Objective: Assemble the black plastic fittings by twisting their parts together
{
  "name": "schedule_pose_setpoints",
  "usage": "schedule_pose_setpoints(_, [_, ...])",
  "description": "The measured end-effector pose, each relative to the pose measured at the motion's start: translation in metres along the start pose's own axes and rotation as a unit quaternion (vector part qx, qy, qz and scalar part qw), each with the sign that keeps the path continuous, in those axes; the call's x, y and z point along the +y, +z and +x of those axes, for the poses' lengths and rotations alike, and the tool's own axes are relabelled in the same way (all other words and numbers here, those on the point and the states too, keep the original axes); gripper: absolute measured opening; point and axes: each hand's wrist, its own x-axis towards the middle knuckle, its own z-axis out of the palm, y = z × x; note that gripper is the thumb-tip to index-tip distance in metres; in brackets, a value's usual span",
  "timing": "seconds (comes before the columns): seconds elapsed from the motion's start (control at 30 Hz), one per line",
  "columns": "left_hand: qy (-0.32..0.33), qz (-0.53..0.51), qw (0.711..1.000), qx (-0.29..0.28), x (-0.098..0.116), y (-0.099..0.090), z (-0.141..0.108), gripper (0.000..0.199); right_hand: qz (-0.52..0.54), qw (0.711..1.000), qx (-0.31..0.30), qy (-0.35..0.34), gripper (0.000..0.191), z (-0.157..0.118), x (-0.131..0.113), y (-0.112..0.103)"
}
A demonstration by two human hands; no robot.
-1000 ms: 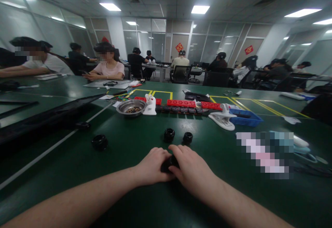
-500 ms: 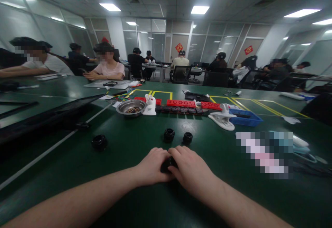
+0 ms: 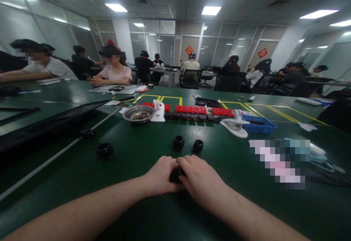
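My left hand (image 3: 161,177) is wrapped around the left side of a small black round part (image 3: 175,176) low in the middle of the view. From the right, my right hand (image 3: 199,175) closes over the same part, its fingers across the top and its thumb at the near side. Most of the part is hidden by the hands. Just beyond them are two black ring-shaped parts, one larger (image 3: 178,142) and one smaller (image 3: 198,146). Farther left sits another black ring-shaped part (image 3: 105,150), its hollow top facing up.
Behind stand a metal bowl (image 3: 138,115) of small brass-coloured pieces, a white clamp (image 3: 158,112), red socket strips (image 3: 191,109), another white clamp (image 3: 236,126) and a blue tray (image 3: 264,127). A long black panel (image 3: 55,122) lies left. Several people sit at tables beyond.
The fingers of my right hand have shifted slightly left over the black part. My left hand stays in nearly the same place, and the parts on the table have not moved.
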Motion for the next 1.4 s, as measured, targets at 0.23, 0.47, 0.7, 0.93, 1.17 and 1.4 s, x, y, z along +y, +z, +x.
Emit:
schedule_pose_setpoints(0.23, [-0.009,-0.003,1.000,-0.010,0.0014,-0.0032,0.0002,0.026,0.028,0.999,0.038,0.014,0.029,-0.0023,-0.0003,-0.0025])
schedule_pose_setpoints(0.47, [-0.005,-0.002,1.000,-0.003,0.0001,-0.0004,0.0003,0.031,0.006,1.000,-0.001,0.020,0.027,0.0000,-0.0016,-0.0034])
schedule_pose_setpoints(0.7, [-0.010,0.008,1.000,-0.005,-0.0026,0.0016,0.0003,0.028,0.032,0.999,0.032,0.018,0.032,-0.0032,0.0005,-0.0011])
schedule_pose_setpoints(0.93, [-0.001,-0.003,1.000,0.004,-0.0022,0.0018,0.0000,0.029,0.021,1.000,-0.010,-0.004,0.028,-0.0025,-0.0009,-0.0037])
schedule_pose_setpoints(1.17, [-0.005,0.009,1.000,-0.008,-0.0024,0.0011,0.0000,0.027,0.032,0.998,0.043,0.041,0.032,-0.0028,-0.0006,-0.0030])
schedule_pose_setpoints(1.4, [-0.001,-0.002,1.000,-0.003,-0.0019,0.0016,0.0005,0.029,0.014,1.000,-0.006,-0.001,0.030,-0.0024,-0.0014,-0.0030])
